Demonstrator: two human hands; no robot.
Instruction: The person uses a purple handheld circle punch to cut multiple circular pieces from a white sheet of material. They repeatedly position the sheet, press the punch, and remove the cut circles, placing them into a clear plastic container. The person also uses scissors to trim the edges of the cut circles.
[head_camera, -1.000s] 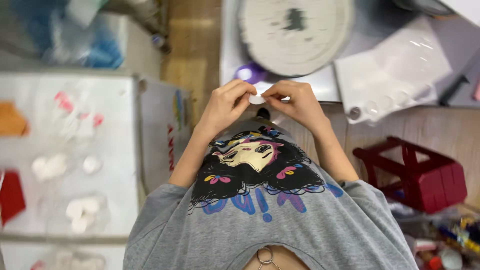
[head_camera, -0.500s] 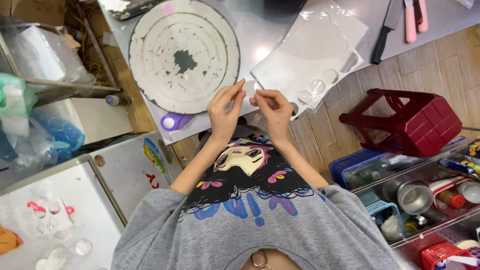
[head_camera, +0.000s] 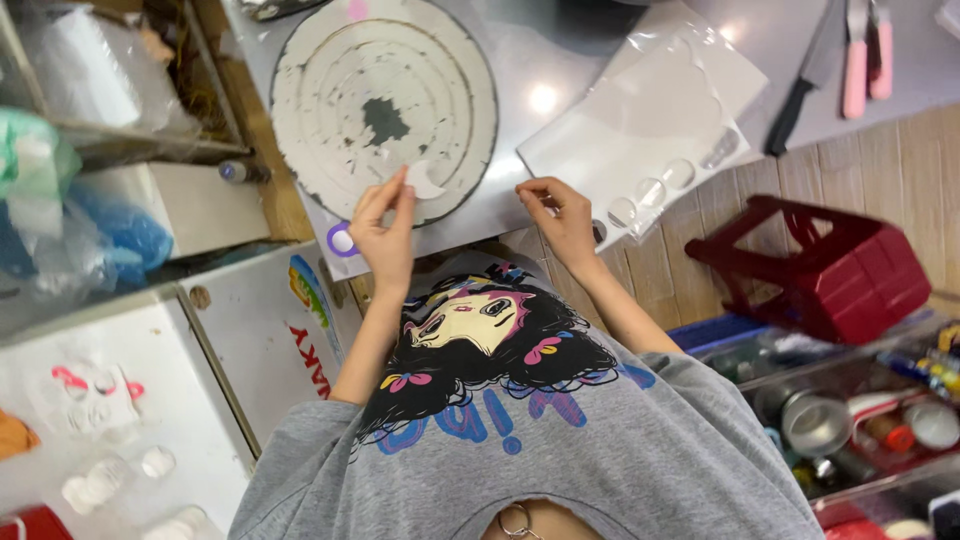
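Observation:
My left hand (head_camera: 385, 235) pinches a small white rounded piece (head_camera: 425, 183) and holds it over the near edge of a round white turntable (head_camera: 385, 105) with grey rings and a dark patch at its centre. My right hand (head_camera: 560, 215) hovers apart from it to the right. Its fingers are curled together, with nothing clearly visible in them. It is just beside a clear plastic sleeve (head_camera: 640, 140) holding a white sheet and several small round discs. Both things lie on a shiny metal table (head_camera: 540, 60).
A black-handled knife (head_camera: 800, 95) and pink-handled tools (head_camera: 865, 55) lie at the table's far right. A red plastic stool (head_camera: 820, 270) lies tipped on the wooden floor, beside bins of jars and tins (head_camera: 850, 420). At the left is a white chest (head_camera: 120, 400), and a purple ring (head_camera: 342, 240) by the table's edge.
My hands, which were pinched together on the small white piece, have drawn apart. The left keeps the piece near the turntable, and the right has moved toward the plastic sleeve. The view has shifted.

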